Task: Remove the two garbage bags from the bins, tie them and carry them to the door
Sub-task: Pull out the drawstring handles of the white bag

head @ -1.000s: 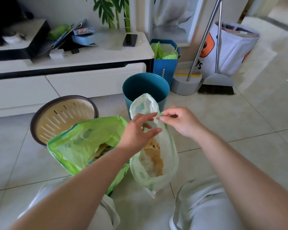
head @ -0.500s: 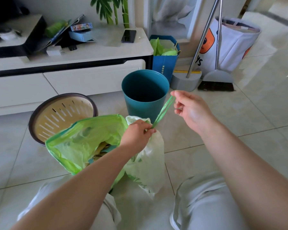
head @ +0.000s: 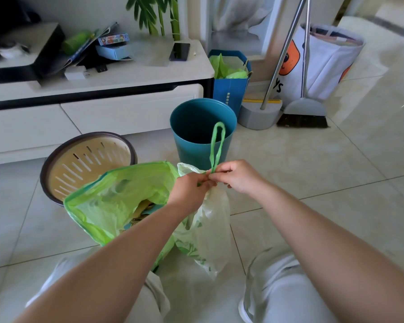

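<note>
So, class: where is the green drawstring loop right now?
Head view, centre: the drawstring loop stands above both hands, in front of the teal bin, pinched by the right hand.

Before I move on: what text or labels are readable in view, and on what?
"YS": dark letters on the white fabric bag behind the broom; the rest is hidden.
Blue paper bag: light vertical characters, too small to read.
Colourful box on the cabinet: print blurred.

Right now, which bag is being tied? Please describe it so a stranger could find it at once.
Start at the teal bin on the floor before the white cabinet. Just in front of it, both hands pinch the gathered neck of a pale bag. Unlike the bright green bag gaping open beside it, a drawstring loop rises from it.
</note>
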